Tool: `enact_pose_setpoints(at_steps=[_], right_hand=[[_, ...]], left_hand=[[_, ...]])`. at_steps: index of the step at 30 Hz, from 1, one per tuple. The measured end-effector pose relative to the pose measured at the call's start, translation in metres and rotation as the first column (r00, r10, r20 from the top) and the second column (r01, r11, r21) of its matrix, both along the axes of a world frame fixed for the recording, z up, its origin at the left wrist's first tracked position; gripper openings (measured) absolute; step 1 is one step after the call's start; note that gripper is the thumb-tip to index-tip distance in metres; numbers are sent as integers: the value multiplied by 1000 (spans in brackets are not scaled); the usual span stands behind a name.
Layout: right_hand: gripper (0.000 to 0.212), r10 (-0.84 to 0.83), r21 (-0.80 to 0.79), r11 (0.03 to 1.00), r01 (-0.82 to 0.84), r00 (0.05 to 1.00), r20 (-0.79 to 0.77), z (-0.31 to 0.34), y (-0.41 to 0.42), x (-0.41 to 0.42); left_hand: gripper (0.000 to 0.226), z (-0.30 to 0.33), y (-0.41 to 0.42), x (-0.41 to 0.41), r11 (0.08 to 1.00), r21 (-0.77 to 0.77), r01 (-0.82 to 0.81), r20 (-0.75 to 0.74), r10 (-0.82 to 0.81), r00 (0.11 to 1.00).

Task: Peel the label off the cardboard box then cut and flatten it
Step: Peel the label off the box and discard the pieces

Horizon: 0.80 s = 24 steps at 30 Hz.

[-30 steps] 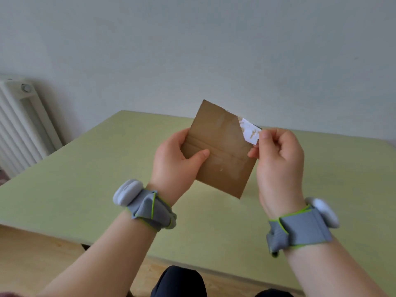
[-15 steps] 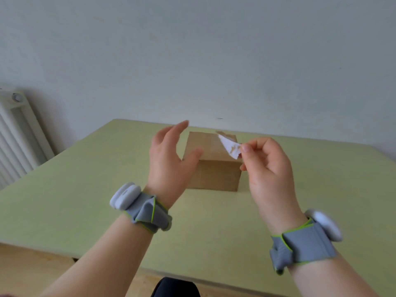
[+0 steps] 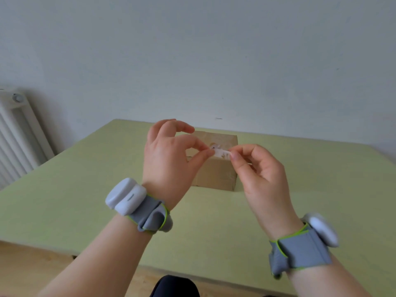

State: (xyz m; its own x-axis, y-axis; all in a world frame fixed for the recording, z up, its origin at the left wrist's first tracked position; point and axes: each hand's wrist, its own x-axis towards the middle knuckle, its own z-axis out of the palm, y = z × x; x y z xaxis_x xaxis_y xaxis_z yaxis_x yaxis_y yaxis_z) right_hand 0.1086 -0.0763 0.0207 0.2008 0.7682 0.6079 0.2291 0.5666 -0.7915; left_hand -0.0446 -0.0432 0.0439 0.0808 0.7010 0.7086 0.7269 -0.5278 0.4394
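- Brown cardboard box [image 3: 216,174] sat on the pale green table [image 3: 85,189].
- Small white label strip [image 3: 221,152] lay crosswise, pinched between left hand [image 3: 169,161] and right hand [image 3: 259,179].

Bare forearms, a band on each wrist

Each grey fabric wristband, left [image 3: 150,215] and right [image 3: 300,254], has lime-green edging and carries a rounded white plastic pod [image 3: 125,196]; dark clothing [image 3: 174,286] shows at the bottom edge.

Pale green counter [image 3: 64,200] fills the lower frame, far edge against a plain light grey wall [image 3: 214,50]. White ribbed radiator [image 3: 16,133] on the left, against the wall. Wood floor [image 3: 32,269] below the counter's near edge, small dark mark [image 3: 218,118] on the wall
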Motion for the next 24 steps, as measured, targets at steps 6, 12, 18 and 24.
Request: enact_pose_setpoints(at_steps=[6,12,18,24], right_hand=[[24,-111,46,993,111,994,10,8,-7,1],[7,-394,220,918,330,822,411,2,2,1],[19,-215,-214,945,249,962,168,1,6,0],[20,-232,-289,944,162,946,-227,3,5,14]], left_hand=[[12,1,-2,-2,997,-37,-61,-10,60,998],[21,-6,-8,6,995,57,84,-152,-74,986],[13,-12,-14,12,952,284,113,-142,-74,987],[7,8,-32,14,964,-19,266,289,-250,924]])
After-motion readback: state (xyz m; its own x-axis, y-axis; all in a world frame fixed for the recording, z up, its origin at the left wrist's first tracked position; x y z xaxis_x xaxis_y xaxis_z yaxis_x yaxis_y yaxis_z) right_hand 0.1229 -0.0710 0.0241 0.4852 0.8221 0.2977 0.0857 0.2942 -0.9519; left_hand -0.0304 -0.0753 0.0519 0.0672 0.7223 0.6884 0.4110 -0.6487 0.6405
